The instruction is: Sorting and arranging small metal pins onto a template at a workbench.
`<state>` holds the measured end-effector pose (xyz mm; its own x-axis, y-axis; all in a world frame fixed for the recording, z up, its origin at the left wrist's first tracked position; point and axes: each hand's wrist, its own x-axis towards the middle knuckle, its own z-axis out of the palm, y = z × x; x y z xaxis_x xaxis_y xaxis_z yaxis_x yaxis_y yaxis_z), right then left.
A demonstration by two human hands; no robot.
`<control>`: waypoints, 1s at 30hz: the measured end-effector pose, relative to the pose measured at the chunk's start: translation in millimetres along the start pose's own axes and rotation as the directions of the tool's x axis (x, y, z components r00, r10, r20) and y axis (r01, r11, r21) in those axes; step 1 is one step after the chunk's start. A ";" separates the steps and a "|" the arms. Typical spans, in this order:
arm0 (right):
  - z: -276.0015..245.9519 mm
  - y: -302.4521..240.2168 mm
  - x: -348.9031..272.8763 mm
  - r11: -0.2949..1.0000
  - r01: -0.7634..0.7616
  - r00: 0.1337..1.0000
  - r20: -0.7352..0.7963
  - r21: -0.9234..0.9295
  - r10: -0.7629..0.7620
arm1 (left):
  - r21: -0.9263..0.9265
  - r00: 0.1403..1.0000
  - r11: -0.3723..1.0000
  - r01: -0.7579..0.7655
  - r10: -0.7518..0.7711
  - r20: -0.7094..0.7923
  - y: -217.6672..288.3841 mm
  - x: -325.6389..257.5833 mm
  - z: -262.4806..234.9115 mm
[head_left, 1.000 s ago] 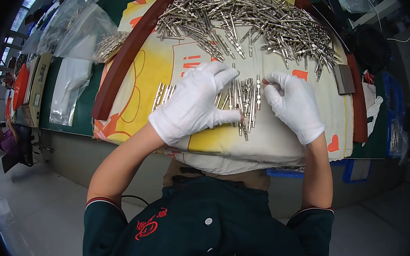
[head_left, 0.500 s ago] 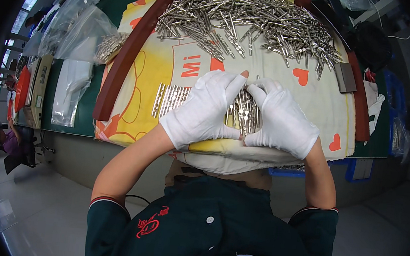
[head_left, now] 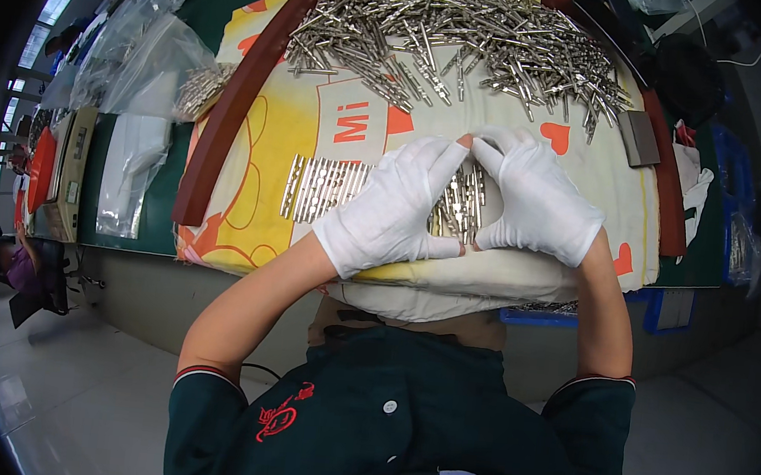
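As two gloved hands came together over a green table point(head_left: 156, 216), a batch of metal rods lay ringed between them on a patterned cloth point(head_left: 271, 135). Dark red wooden bars flanked the workspace, one on the left point(head_left: 237, 109) and one on the right point(head_left: 667, 192), with a broad heap point(head_left: 465, 26) of loose rods spread across its far end. The left hand point(head_left: 393, 207) and the right hand point(head_left: 545, 198) were open and curved, neither clenched, each with thumb and fingers spread toward opposite ends of the batch; whether the fingertips pressed on the metal could not be told. A second earlier the right hand stood apart and the rods nearest it jutted out unevenly; now the hands had closed in around them and the ends sat more level, apparently a gain in order for the sorting at hand. The left hand had also shifted to the right, baring more of a neat row point(head_left: 326, 186) of rods set side by side on the cloth. The smaller cluster point(head_left: 461, 204) within the ring still looked less regular than that row.
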<state>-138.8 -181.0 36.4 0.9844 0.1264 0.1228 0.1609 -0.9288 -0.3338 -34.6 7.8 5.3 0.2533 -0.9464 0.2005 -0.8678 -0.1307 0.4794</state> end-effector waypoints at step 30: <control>3.2 -30.8 -36.3 0.947 -0.231 0.972 0.105 0.223 0.212 | 0.262 0.997 0.962 -0.072 0.071 0.012 5.3 -20.8 -19.1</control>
<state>-179.3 -155.9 39.3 0.9980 -0.0381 -0.0496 -0.0592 -0.8313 -0.5527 -36.4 32.5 20.0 0.1858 -0.9568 0.2237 -0.9653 -0.1352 0.2234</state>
